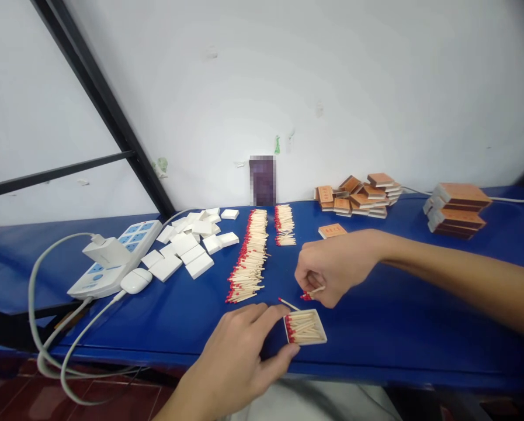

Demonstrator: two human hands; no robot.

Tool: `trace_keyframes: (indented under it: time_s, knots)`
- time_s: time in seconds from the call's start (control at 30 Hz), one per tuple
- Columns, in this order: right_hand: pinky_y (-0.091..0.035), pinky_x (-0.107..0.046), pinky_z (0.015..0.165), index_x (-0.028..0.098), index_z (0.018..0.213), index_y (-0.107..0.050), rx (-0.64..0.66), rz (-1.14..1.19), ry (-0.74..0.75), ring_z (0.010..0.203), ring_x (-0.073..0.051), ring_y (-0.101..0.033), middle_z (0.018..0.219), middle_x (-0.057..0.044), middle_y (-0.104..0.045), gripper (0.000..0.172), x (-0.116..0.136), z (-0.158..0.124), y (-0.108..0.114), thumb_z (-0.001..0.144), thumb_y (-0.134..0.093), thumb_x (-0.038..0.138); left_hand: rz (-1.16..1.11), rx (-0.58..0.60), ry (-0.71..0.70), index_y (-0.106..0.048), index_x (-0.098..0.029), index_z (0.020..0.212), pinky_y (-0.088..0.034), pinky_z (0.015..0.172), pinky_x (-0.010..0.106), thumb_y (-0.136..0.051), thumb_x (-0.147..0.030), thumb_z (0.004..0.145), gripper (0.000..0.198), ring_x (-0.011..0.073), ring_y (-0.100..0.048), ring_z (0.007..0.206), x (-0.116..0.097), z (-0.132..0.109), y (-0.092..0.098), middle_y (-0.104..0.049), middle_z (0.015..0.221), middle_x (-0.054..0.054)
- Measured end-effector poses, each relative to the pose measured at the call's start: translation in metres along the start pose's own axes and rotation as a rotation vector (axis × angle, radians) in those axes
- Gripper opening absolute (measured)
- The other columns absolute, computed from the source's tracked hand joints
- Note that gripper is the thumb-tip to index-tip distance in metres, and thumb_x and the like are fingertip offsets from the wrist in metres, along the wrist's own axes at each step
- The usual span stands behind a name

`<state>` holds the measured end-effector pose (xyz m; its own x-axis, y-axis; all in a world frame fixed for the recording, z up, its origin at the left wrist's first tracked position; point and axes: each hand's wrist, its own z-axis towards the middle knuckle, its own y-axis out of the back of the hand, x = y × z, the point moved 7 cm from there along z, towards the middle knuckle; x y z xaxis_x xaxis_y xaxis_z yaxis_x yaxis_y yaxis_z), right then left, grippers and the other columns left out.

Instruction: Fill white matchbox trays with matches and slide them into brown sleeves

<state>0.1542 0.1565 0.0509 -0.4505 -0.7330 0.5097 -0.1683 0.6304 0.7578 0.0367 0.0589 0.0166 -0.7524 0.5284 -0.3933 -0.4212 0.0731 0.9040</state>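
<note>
A small white matchbox tray (305, 327) full of red-tipped matches lies near the front edge of the blue table (375, 316). My left hand (239, 356) grips the tray's left side between thumb and fingers. My right hand (332, 266), just behind the tray, is closed in a pinch on a few matches (312, 292). One loose match (288, 304) lies between my hands. A long row of matches (249, 257) and a shorter row (284, 225) lie behind them.
Several empty white trays (191, 242) are heaped at the left. Orange matchbox sleeves (362, 196) are piled by the wall, with one sleeve (332, 230) lying alone and a stack (457, 209) at the right. A white power strip (113, 257) with a charger and cables sits far left.
</note>
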Motion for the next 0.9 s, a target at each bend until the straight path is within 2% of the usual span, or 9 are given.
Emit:
trace_keyframes:
  time_s: [0.1,0.2,0.33,0.47,0.57,0.7,0.9]
  knots:
    - [-0.03,-0.024,0.052,0.017,0.065,-0.056,-0.046,-0.031,0.07,0.053,-0.008,-0.042,0.057,0.008,-0.049,0.011,0.018,-0.003,-0.001,0.067,-0.066,0.018,-0.008,0.002,-0.004,-0.053,-0.026,0.128,-0.045,0.069,0.03,-0.06,-0.032,0.096,0.033,0.0236,-0.063,0.091,0.001,0.001,-0.001,-0.066,0.103,0.003]
    - [-0.027,-0.024,0.048,0.018,0.06,-0.049,-0.021,-0.06,0.148,0.048,-0.007,-0.037,0.051,0.009,-0.044,0.022,0.037,-0.003,-0.009,0.069,-0.069,0.021,-0.03,-0.007,-0.009,-0.055,-0.026,0.125,-0.046,0.071,0.031,-0.059,-0.033,0.097,0.029,0.0236,-0.064,0.092,0.001,0.003,0.0,-0.067,0.104,0.003]
    - [-0.024,-0.025,0.045,0.018,0.055,-0.044,-0.054,-0.176,0.137,0.044,-0.007,-0.033,0.046,0.008,-0.038,0.03,0.05,-0.003,-0.017,0.075,-0.067,0.023,-0.063,0.012,-0.018,-0.057,-0.027,0.119,-0.047,0.073,0.031,-0.058,-0.036,0.098,0.023,0.0221,-0.064,0.09,0.0,0.004,0.0,-0.068,0.103,0.001]
    - [-0.024,-0.028,0.044,0.017,0.058,-0.057,-0.075,-0.373,0.07,0.042,-0.01,-0.033,0.047,0.004,-0.045,0.023,0.056,-0.003,-0.022,0.08,-0.062,0.021,-0.042,0.003,-0.028,-0.057,-0.026,0.118,-0.043,0.065,0.028,-0.059,-0.035,0.099,0.022,0.0217,-0.063,0.088,-0.001,0.004,0.0,-0.067,0.098,0.002]
    - [-0.024,-0.029,0.044,0.015,0.063,-0.063,-0.066,-0.435,0.052,0.041,-0.01,-0.032,0.05,0.001,-0.052,0.022,0.058,-0.005,-0.023,0.084,-0.058,0.02,-0.023,-0.004,-0.028,-0.056,-0.025,0.117,-0.039,0.061,0.027,-0.059,-0.035,0.099,0.021,0.0212,-0.062,0.084,-0.001,0.004,0.0,-0.066,0.095,0.002]
    - [-0.024,-0.029,0.044,0.015,0.065,-0.063,-0.099,-0.509,0.074,0.042,-0.01,-0.033,0.054,-0.001,-0.057,0.02,0.062,-0.008,-0.022,0.083,-0.054,0.012,-0.01,0.008,-0.018,-0.055,-0.025,0.118,-0.038,0.06,0.027,-0.058,-0.037,0.099,0.023,0.0208,-0.061,0.083,0.0,0.003,-0.001,-0.065,0.094,0.002]
    - [-0.023,-0.029,0.042,0.016,0.062,-0.059,-0.083,-0.488,0.049,0.039,-0.01,-0.031,0.05,0.001,-0.052,0.02,0.055,-0.012,-0.03,0.079,-0.053,0.008,-0.024,0.02,-0.011,-0.053,-0.026,0.123,-0.038,0.061,0.027,-0.057,-0.038,0.099,0.027,0.0212,-0.06,0.085,0.002,0.002,-0.002,-0.064,0.098,0.003]
